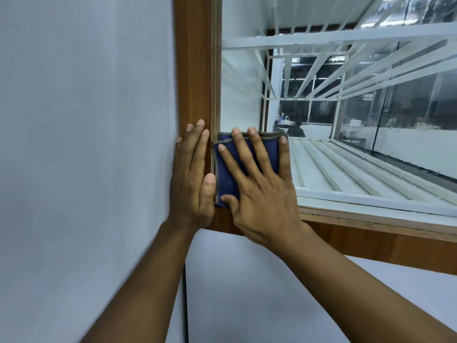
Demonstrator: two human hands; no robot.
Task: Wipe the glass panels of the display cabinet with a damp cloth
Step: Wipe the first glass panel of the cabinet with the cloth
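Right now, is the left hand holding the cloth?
No; the right hand presses the blue cloth to the glass, the left hand rests on the frame.

Right hand [267, 194] hides much of the cloth [226, 180]; glass panel [371, 107] cropped at right

Right hand [262, 194] flat on blue cloth [226, 174], glass corner.

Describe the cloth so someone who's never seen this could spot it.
Start at the brown wooden frame on the cabinet's left, then the glass panel beside it. In the panel's bottom left corner, the cloth is pressed flat under the right hand. It is the only dark blue thing, folded square with a grey edge.
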